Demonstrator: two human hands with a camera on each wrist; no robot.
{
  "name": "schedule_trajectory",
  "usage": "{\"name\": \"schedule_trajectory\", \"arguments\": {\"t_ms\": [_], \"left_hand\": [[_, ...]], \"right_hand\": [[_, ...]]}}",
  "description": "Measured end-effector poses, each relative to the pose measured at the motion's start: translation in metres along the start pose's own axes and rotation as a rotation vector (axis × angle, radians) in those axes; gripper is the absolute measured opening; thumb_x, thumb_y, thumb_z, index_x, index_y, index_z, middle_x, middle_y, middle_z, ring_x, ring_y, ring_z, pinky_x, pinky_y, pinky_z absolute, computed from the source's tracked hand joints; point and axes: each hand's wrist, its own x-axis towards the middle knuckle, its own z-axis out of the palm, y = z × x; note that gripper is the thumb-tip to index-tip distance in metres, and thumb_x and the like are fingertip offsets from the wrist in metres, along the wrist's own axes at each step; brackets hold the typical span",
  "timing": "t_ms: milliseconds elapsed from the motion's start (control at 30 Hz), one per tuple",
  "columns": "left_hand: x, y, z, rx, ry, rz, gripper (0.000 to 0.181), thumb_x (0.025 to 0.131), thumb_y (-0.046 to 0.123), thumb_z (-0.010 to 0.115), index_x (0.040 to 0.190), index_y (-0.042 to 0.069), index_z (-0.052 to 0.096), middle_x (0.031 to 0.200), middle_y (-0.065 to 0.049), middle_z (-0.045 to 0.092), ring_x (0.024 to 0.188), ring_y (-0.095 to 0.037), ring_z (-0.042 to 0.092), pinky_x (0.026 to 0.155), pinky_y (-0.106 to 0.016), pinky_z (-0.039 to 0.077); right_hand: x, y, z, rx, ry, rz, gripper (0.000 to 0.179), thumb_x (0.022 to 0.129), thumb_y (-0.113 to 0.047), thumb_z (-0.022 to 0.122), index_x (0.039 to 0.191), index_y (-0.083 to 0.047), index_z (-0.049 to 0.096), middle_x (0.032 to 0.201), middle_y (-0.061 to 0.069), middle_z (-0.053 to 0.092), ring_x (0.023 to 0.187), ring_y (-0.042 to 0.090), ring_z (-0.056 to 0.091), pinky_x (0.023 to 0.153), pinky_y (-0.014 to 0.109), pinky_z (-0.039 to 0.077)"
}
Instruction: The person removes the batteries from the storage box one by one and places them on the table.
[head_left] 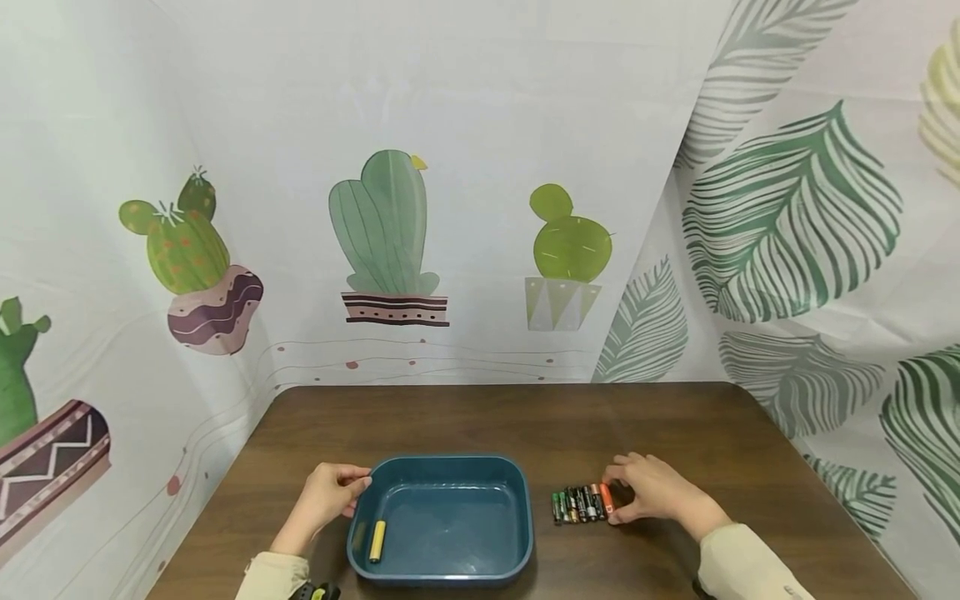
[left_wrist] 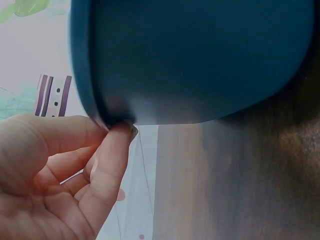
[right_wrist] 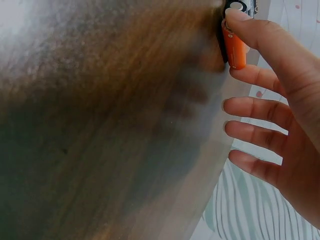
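My left hand (head_left: 330, 493) pinches the rim of a dark blue rectangular tray (head_left: 450, 577) at its left side; the left wrist view shows thumb and finger on the tray's rim (left_wrist: 82, 65). Inside the tray, near its left wall, lies a yellow battery (head_left: 377, 542). To the right of the tray, several batteries (head_left: 576, 505) lie side by side in a row. At the row's right end is an orange battery (head_left: 607, 498), and my right hand (head_left: 652, 490) has thumb and index finger at its two ends. In the right wrist view, the other fingers (right_wrist: 257, 111) are spread apart from the orange battery (right_wrist: 235, 50).
Everything stands on a dark brown wooden table (head_left: 510, 417). Behind it hangs a white cloth (head_left: 480, 108) printed with cacti, with a leaf-patterned cloth (head_left: 787, 217) at the right. Brown tabletop separates the tray from the battery row.
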Motion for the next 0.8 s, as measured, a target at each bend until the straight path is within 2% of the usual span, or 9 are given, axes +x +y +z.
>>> {"name": "schedule_trajectory", "arguments": {"t_ms": [433,800], "left_hand": [[-0.0002,-0.0013,0.0002,-0.001,0.004,0.003,0.013,0.085,0.0,0.068,0.096,-0.006,0.073,0.067,-0.005,0.062,0.053,-0.018,0.059,0.048,-0.033,0.056],[-0.0009,-0.0007,0.0003,-0.004,0.008,-0.002,0.012,0.085,-0.001,0.068,0.095,-0.005,0.073,0.067,-0.006,0.063,0.052,-0.018,0.06,0.047,-0.032,0.056]], "right_hand": [[-0.0003,0.0014,0.0009,0.012,0.003,-0.019,0.051,0.066,-0.059,0.078,0.097,-0.02,0.065,0.086,-0.008,0.053,0.076,0.008,0.046,0.062,0.033,0.041],[-0.001,0.0014,0.0009,0.022,-0.03,0.017,0.054,0.065,-0.058,0.079,0.1,-0.019,0.066,0.097,0.0,0.06,0.083,0.017,0.052,0.07,0.046,0.047]]}}
